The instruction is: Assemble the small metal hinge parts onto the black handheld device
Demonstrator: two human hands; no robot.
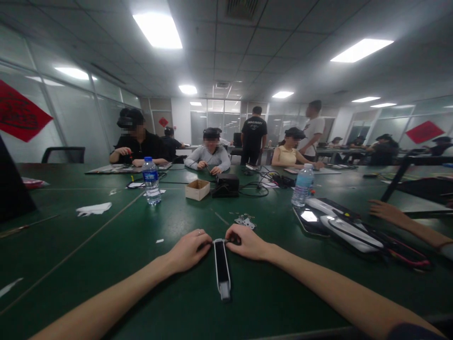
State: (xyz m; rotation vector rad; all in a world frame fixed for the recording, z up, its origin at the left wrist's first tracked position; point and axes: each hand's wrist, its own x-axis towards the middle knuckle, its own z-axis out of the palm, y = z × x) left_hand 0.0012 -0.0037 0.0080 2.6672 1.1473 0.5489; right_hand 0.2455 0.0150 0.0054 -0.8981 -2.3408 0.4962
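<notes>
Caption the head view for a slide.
Left hand and right hand flank the far end of a slim white-edged black device on a green table, a small open box beyond.

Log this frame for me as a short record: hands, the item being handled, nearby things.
Left hand: fingers curled, at the item's far end, left side; grip unclear
Right hand: fingers curled, same end, right side; grip unclear
Item: narrow black piece with pale edging, lying on the green table
Beyond hands: small metal parts, open box
Bottles: one left, one right
</notes>
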